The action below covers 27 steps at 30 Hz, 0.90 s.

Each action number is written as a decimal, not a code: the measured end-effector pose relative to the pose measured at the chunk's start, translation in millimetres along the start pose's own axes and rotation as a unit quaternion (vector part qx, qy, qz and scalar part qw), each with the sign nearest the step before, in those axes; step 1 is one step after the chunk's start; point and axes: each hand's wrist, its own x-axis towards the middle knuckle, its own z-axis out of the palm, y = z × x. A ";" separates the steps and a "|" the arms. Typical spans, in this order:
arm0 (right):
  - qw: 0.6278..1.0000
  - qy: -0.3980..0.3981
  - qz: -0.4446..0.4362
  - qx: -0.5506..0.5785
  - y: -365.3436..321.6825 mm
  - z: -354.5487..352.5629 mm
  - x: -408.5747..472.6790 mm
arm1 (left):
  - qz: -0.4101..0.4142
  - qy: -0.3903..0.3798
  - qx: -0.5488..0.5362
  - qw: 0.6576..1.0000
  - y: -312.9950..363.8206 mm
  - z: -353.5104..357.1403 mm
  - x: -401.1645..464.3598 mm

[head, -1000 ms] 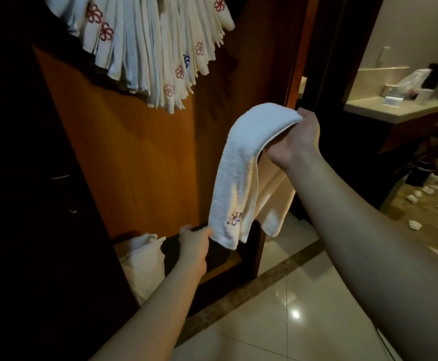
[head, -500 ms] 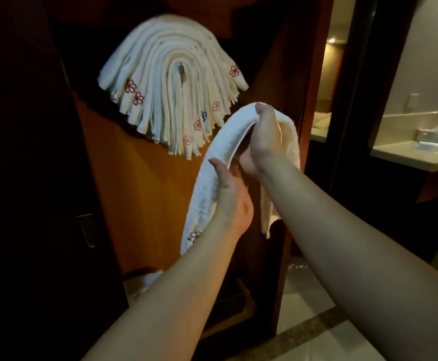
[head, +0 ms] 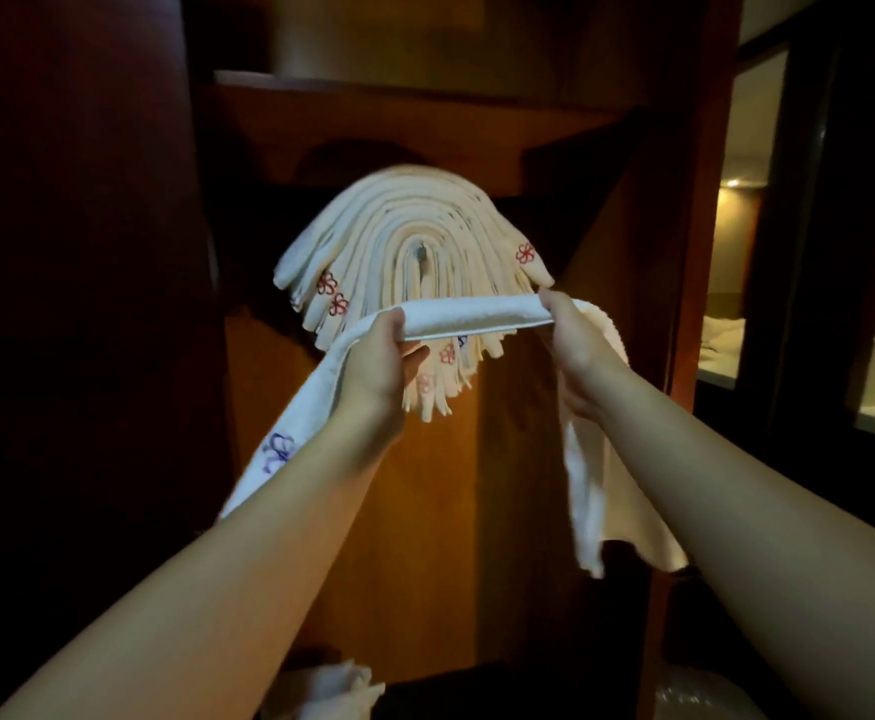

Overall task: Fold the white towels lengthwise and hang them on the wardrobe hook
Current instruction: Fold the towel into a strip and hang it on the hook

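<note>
Left hand (head: 380, 363): gripping the folded white towel (head: 477, 317) near its left end, fingers curling over the top edge, thumb sticking out underneath.
Right hand (head: 573, 337): clutching the same towel at the other end, fingers wrapping round it.
Towel: stretching flat and pretty taut between both hands, with one tail drooping down along the left forearm (blue flower logo on it) and the other tail dangling below the right wrist.
Hanging stack (head: 414, 262): a big fan of towels draping over the wardrobe hook (head: 418, 250) just above and behind the hands, red flower logos showing.
Wardrobe panel (head: 451, 485): orange-brown wood glowing behind both forearms.
Below the left forearm: something white and crumpled, can't tell what.
</note>
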 end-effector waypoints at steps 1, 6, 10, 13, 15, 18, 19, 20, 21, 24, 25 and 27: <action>1.000 0.003 -0.012 0.007 0.6 2.3 10.7 | 0.021 0.002 0.034 0.999 3.3 -3.1 14.8; 0.996 0.072 -0.036 0.029 0.5 9.4 82.3 | 0.058 -0.025 0.116 0.991 31.9 -20.3 87.7; 0.992 0.109 -0.060 0.013 -20.8 24.1 148.1 | 0.111 -0.057 0.151 0.981 59.9 -23.6 156.5; 0.991 0.120 -0.060 0.013 -43.7 36.8 196.0 | 0.132 -0.060 0.114 0.983 78.7 -21.6 209.2; 0.990 0.126 -0.070 0.009 -59.1 42.2 227.0 | 0.143 -0.051 0.095 0.984 88.5 -19.1 244.3; 0.991 0.093 -0.091 0.015 -76.7 48.3 272.7 | 0.153 -0.014 0.063 0.986 100.6 -11.8 290.3; 0.992 0.080 -0.101 0.012 -80.4 49.6 287.3 | 0.150 0.004 0.051 0.987 103.8 -9.4 302.5; 0.992 0.070 -0.108 0.000 -84.2 50.5 300.1 | 0.144 0.022 0.040 0.989 106.6 -7.4 313.9; 0.991 0.064 -0.112 -0.018 -87.4 51.8 313.6 | 0.136 0.037 0.029 0.990 108.0 -5.2 327.1; 0.990 0.054 -0.113 -0.069 -99.5 56.5 350.5 | 0.156 0.066 -0.010 0.985 112.1 2.8 358.9; 0.989 0.045 -0.117 -0.077 -104.4 58.7 363.1 | 0.174 0.074 -0.013 0.982 113.1 5.0 369.4; 0.987 0.020 -0.137 -0.082 -115.6 62.3 387.5 | 0.201 0.077 -0.017 0.976 114.3 8.9 387.3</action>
